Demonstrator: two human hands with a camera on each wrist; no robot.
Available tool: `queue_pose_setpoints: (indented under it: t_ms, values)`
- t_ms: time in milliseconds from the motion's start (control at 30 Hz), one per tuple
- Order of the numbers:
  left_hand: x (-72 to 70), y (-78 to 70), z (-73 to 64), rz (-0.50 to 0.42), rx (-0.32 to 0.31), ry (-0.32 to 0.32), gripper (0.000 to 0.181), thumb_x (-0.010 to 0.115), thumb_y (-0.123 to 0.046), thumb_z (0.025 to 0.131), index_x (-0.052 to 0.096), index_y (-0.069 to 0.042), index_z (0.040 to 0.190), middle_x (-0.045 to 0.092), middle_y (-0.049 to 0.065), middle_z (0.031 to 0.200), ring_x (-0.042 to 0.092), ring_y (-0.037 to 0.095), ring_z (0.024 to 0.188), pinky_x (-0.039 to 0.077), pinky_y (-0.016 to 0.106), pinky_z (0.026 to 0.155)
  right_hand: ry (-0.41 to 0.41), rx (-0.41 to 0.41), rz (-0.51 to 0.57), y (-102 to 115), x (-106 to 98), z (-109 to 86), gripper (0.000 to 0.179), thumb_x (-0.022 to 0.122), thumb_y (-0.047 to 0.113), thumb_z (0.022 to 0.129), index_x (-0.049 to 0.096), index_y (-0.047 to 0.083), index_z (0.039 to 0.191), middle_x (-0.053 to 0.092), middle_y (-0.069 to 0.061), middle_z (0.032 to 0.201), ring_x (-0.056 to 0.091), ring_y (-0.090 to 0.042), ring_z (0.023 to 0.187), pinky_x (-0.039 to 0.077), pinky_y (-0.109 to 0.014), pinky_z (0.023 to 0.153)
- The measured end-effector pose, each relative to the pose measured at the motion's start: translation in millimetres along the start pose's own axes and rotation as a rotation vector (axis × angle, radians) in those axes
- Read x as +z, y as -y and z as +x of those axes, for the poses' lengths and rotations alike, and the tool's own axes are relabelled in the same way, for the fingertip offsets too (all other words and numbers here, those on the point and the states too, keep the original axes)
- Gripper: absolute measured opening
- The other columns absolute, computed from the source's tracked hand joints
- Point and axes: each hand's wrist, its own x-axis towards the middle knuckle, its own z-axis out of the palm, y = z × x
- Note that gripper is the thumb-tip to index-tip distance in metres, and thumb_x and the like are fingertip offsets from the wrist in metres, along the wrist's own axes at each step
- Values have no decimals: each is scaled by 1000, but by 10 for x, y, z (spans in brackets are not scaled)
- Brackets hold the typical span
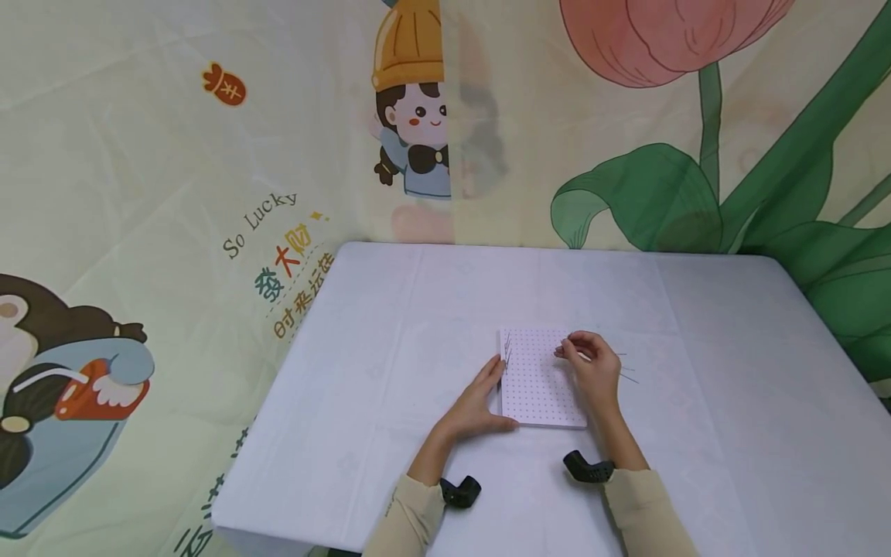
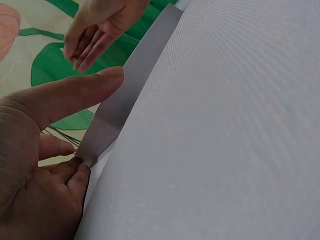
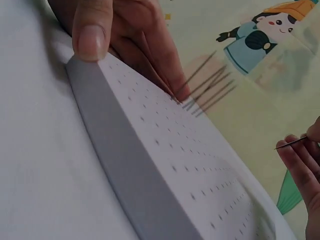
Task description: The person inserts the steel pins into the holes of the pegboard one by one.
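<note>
Braced the dotted board [image 1: 539,391], lower centre of the head view, with the left hand [image 1: 475,408] spread along its edges; pinched a needle [image 3: 290,143], far right in the right wrist view, in the right hand [image 1: 596,373]. Probably light, stiff, slippery; best gripped mid-length.

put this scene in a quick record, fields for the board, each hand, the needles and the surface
pegboard: white, rows of small holes
left hand: holds the pegboard's near left corner, thumb on near edge
right hand: pinches a needle over the pegboard's right part
standing needles: clustered along the pegboard's left side
loose needles: lying right of the pegboard
surface: white tablecloth
</note>
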Motion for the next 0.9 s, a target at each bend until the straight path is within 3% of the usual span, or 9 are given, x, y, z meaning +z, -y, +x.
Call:
queue_pose_setpoints:
  t_ms: [133, 400, 567, 900]
  values:
    - [-10, 2, -3, -9, 6, 5, 108, 82, -34, 66, 17, -6, 147, 8, 7, 154, 11, 20, 139, 18, 36, 110, 14, -23, -21, -42, 261, 42, 17, 63, 9, 87, 57, -2, 100, 63, -14, 88, 66, -15, 76, 52, -17, 69]
    - [-40, -14, -19, -10, 41, 0, 107, 82, -33, 67, 18, -3, 146, 9, 10, 154, 12, 21, 139, 19, 35, 110, 61, -79, 13, -131, 618, 129, 16, 63, 4, 86, 56, -2, 99, 67, -15, 90, 66, -23, 80, 52, -18, 72]
    - [-33, -14, -18, -4, 67, -3, 106, 82, -31, 67, 18, 0, 145, 9, 12, 153, 12, 23, 138, 18, 34, 110, 97, -129, 58, -190, 709, 136, 15, 62, -1, 85, 55, -5, 99, 67, -18, 89, 66, -29, 80, 52, -19, 73]
    - [-43, -16, -25, 6, 65, -5, 106, 83, -32, 67, 19, -1, 146, 10, 12, 153, 12, 22, 138, 19, 34, 110, 172, -218, -47, -193, 767, 98, 12, 60, 4, 88, 56, 1, 99, 68, -11, 90, 66, -22, 86, 51, -19, 75]
